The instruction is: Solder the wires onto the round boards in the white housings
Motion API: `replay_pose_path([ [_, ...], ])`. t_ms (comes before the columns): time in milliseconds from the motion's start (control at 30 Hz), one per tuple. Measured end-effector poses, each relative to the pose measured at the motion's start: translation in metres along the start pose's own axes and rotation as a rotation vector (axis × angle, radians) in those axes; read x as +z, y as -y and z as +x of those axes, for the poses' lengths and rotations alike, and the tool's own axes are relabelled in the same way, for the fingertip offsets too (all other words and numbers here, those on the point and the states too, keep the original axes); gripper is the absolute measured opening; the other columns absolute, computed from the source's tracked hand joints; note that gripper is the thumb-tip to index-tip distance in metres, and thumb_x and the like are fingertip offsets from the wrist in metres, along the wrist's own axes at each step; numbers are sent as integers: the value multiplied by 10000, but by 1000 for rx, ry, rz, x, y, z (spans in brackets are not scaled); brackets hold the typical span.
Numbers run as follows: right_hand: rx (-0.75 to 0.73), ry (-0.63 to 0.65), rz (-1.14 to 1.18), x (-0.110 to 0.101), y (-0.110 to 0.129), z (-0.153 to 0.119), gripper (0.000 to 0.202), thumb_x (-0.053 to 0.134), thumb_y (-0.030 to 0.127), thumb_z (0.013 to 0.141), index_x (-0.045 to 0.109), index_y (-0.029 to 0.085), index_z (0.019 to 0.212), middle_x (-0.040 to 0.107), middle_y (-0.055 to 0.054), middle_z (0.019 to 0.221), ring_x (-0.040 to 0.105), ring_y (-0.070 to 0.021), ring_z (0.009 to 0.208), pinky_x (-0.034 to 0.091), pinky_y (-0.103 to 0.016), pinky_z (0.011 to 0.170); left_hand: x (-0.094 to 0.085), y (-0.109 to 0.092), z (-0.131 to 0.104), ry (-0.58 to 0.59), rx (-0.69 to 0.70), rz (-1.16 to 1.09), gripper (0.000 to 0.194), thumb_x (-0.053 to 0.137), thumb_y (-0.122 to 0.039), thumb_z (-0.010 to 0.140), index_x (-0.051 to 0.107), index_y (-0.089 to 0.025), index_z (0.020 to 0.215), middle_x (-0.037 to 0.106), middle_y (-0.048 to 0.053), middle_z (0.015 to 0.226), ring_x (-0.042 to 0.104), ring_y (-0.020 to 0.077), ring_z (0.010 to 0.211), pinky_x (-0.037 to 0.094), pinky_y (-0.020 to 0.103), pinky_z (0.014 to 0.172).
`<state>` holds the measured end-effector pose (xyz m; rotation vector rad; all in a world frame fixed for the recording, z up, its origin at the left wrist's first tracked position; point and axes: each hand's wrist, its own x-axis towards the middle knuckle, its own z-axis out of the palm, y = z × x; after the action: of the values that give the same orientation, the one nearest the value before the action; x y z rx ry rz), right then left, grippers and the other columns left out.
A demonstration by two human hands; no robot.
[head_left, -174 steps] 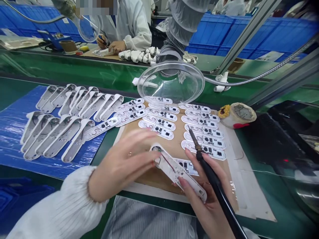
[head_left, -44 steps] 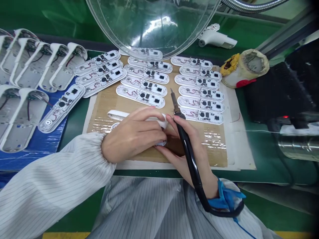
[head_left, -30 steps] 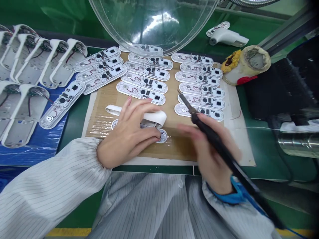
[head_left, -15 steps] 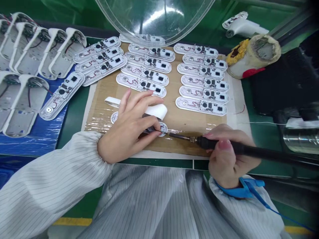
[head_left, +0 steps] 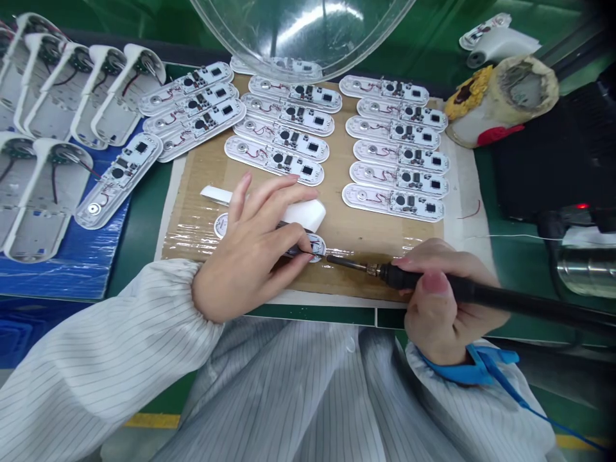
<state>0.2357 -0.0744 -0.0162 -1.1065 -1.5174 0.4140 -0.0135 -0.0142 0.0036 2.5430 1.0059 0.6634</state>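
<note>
My right hand (head_left: 443,295) grips a soldering iron (head_left: 428,282) by its black handle, with the metal tip pointing left. The tip is close to the right end of a white oval circuit-board piece (head_left: 316,244) on the cardboard; whether they touch is too small to tell. Over that piece spreads my left hand (head_left: 255,247), its thumb and index finger pinched on a thin dark wire just left of the tip. The other fingers reach out above a smooth white casing (head_left: 308,213). The hand hides most of the board piece and part of the casing.
Rows of white circuit-board strips (head_left: 394,202) lie on the cardboard (head_left: 366,256). White shells with wires (head_left: 52,192) stand at left on a blue sheet. A clear round lens (head_left: 303,32) overhangs the back. A container (head_left: 524,96) and black box (head_left: 543,160) stand at right.
The view has shifted slightly. Both hands keep nearly the same pose, with the iron's tip still beside the left fingertips. A red light now shows on the black box.
</note>
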Motion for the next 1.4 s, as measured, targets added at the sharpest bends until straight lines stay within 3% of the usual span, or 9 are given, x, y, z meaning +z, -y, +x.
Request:
replay_pose_path([
  [233,38,-294,41,4,0,3,187,645,303,966,765,253,830,611,-10,630,507,-162,463,318,-348,404,-1,-5,2,12,-14,-7,115,596,-155,996,654,-200,907,581,128,1525,421,356,1534,155,742,1276],
  [500,16,-30,58,1,0,-1,134,650,198,957,775,237,935,690,-1,706,564,-159,532,423,-325,433,-1,-5,2,13,-16,-7,111,584,-160,1002,646,-211,925,580,115,1531,443,346,1517,204,714,1273],
  [733,-5,0,58,-1,-3,-2,156,660,160,953,785,247,990,685,3,703,545,-162,528,433,-328,442,-3,-5,3,23,-27,-16,143,555,-152,1027,639,-202,923,582,113,1523,436,325,1519,217,676,1267],
  [867,20,-214,74,1,-2,1,166,633,225,953,777,248,874,623,-5,632,520,-180,512,353,-342,423,-4,-6,4,46,-29,-15,140,551,-143,1021,641,-204,932,580,106,1517,443,314,1508,212,663,1268],
  [1000,181,-448,99,-3,-7,4,188,702,349,914,770,275,754,558,-14,604,527,-199,550,368,-351,460,-4,-5,5,56,-27,-24,152,546,-138,1021,632,-202,913,582,104,1506,449,313,1498,223,658,1264],
  [1100,302,-533,174,-15,-9,9,264,730,454,927,777,256,760,481,21,536,430,-158,493,326,-308,445,-4,-3,5,38,-14,-45,156,546,-133,1028,632,-205,921,580,95,1513,452,315,1497,236,650,1258],
  [1200,322,-549,210,-30,-3,21,328,726,532,941,776,234,813,366,81,471,287,-109,413,235,-260,407,-5,4,4,18,10,-83,157,563,-153,1046,671,-227,962,573,72,1519,488,310,1462,288,613,1233],
  [1333,311,-636,166,-47,-3,42,332,684,558,995,761,236,977,452,80,585,336,-84,451,240,-237,438,-5,19,3,-53,100,-193,170,605,-171,1054,723,-283,1105,584,37,1503,527,275,1423,384,496,1190],
  [1400,211,-677,-52,-57,-14,52,287,662,504,1024,748,253,1133,581,50,740,416,-79,494,308,-241,469,-5,25,5,-84,163,-220,230,577,-121,1056,715,-276,1157,670,26,1390,569,243,1378,394,452,1193],
])
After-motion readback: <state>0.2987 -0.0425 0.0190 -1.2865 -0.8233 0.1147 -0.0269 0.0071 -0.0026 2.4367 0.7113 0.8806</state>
